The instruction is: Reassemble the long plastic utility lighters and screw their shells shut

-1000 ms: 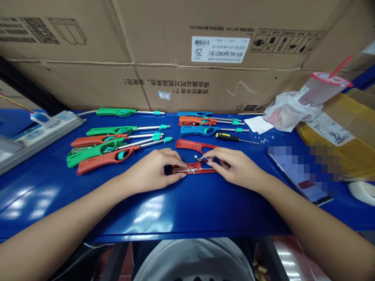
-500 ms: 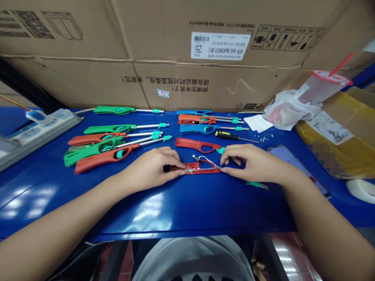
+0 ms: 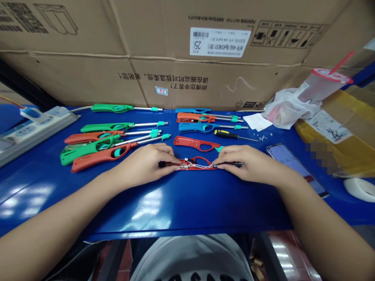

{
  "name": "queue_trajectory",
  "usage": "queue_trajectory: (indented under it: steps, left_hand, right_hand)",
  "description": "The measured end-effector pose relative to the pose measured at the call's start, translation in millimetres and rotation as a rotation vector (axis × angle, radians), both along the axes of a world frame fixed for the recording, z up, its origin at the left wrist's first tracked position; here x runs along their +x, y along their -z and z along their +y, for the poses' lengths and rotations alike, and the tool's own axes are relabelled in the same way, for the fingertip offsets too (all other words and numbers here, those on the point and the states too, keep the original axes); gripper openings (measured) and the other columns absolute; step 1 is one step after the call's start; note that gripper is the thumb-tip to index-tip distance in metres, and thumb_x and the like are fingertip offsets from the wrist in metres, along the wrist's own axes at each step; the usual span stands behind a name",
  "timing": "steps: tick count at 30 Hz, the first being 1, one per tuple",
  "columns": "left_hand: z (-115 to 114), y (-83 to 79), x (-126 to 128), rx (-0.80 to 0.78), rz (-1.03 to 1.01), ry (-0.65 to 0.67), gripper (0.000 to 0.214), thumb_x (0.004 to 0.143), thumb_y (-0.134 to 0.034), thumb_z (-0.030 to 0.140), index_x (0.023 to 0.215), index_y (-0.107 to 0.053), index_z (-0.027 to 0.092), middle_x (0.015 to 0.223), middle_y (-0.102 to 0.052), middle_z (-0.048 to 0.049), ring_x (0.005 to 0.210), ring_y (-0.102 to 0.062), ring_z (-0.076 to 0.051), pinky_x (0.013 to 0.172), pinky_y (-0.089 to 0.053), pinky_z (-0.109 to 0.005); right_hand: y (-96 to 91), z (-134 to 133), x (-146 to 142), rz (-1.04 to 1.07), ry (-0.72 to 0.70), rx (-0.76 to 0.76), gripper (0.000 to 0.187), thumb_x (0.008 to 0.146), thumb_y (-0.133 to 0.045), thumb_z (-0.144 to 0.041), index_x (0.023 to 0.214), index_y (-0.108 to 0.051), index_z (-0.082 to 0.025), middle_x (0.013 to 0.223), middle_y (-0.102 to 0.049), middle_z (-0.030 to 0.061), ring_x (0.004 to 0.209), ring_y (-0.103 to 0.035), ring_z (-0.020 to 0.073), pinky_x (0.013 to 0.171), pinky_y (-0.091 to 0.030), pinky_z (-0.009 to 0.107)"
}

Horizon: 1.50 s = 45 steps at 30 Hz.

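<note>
On the blue table lies an open red lighter half-shell (image 3: 199, 168) with a trigger loop, white wires (image 3: 200, 165) and small parts inside it. My left hand (image 3: 152, 164) is closed on the shell's left end, thumb and finger pinching near the fittings. At the neck end my right hand (image 3: 250, 162) is closed on the lighter's tube (image 3: 238, 165), which looks dark and is mostly covered by the fingers. Just behind lies the matching red half-shell (image 3: 190, 143), its teal part (image 3: 219, 148) partly behind my right hand.
Several green and orange-red long lighters (image 3: 102, 154) lie at left, blue and orange ones (image 3: 195, 128) behind. A yellow-black screwdriver (image 3: 226, 134), small screws, a phone (image 3: 293, 168) and a bagged drink cup (image 3: 320, 88) are at right. A power strip (image 3: 55, 121) stands left; a cardboard box (image 3: 164, 35) walls the back.
The tube that stuck out below my right hand now lies in line with the shell under my fingers. The white wires have dropped lower into the shell. My left hand keeps its pinch.
</note>
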<state>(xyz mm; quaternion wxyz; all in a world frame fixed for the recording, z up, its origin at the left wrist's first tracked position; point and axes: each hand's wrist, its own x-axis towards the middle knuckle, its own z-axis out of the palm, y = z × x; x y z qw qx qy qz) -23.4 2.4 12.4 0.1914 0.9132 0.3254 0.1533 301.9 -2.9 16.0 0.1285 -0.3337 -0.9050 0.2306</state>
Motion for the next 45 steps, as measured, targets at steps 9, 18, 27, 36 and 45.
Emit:
queue_trajectory:
  steps: [9, 18, 27, 36, 45]
  left_hand:
    - [2.0, 1.4, -1.7, -0.005, -0.039, 0.013, 0.022, 0.098, -0.065, 0.035, 0.113, -0.08, 0.027, 0.098, -0.076, -0.0039, 0.093, -0.071, -0.019, 0.083, -0.055, -0.029]
    - [2.5, 0.8, -0.9, -0.011, -0.05, 0.008, 0.023, 0.098, -0.065, 0.038, 0.112, -0.08, 0.028, 0.098, -0.076, -0.0045, 0.094, -0.071, -0.02, 0.083, -0.055, -0.029]
    - [2.9, 3.2, -2.6, 0.008, -0.019, 0.013, 0.022, 0.098, -0.065, 0.034, 0.114, -0.08, 0.027, 0.097, -0.075, -0.0037, 0.093, -0.07, -0.019, 0.082, -0.053, -0.03]
    - [4.3, 4.9, -2.4, 0.019, -0.03, 0.025, 0.021, 0.098, -0.066, 0.032, 0.113, -0.079, 0.026, 0.097, -0.075, -0.0036, 0.092, -0.069, -0.019, 0.081, -0.052, -0.029]
    - [0.7, 14.7, 5.9, 0.051, -0.098, 0.091, 0.021, 0.1, -0.061, 0.027, 0.115, -0.076, 0.021, 0.101, -0.073, -0.0058, 0.094, -0.067, -0.019, 0.086, -0.053, -0.03]
  right_hand:
    - [4.8, -1.1, -1.9, 0.0, 0.007, 0.08, 0.026, 0.101, -0.056, -0.024, 0.112, -0.08, -0.027, 0.109, -0.075, 0.0061, 0.098, -0.07, 0.0199, 0.085, -0.054, 0.032]
    - [2.7, -2.6, -5.4, -0.047, 0.016, 0.168, 0.022, 0.099, -0.06, -0.026, 0.111, -0.078, -0.025, 0.109, -0.077, 0.0068, 0.103, -0.071, 0.0231, 0.09, -0.055, 0.036]
    - [6.2, -1.6, -3.1, -0.119, 0.015, 0.222, 0.026, 0.101, -0.055, -0.023, 0.097, -0.08, -0.022, 0.095, -0.073, 0.0067, 0.087, -0.068, 0.0198, 0.074, -0.05, 0.031]
    - [3.6, -3.7, -4.2, -0.174, 0.005, 0.287, 0.029, 0.103, -0.053, -0.025, 0.094, -0.08, -0.021, 0.092, -0.072, 0.0073, 0.086, -0.067, 0.0208, 0.071, -0.048, 0.032]
    - [-0.7, 2.8, -16.2, 0.134, 0.197, 0.043, 0.025, 0.099, -0.061, -0.033, 0.111, -0.077, -0.019, 0.102, -0.074, 0.0069, 0.084, -0.068, 0.0166, 0.073, -0.051, 0.029]
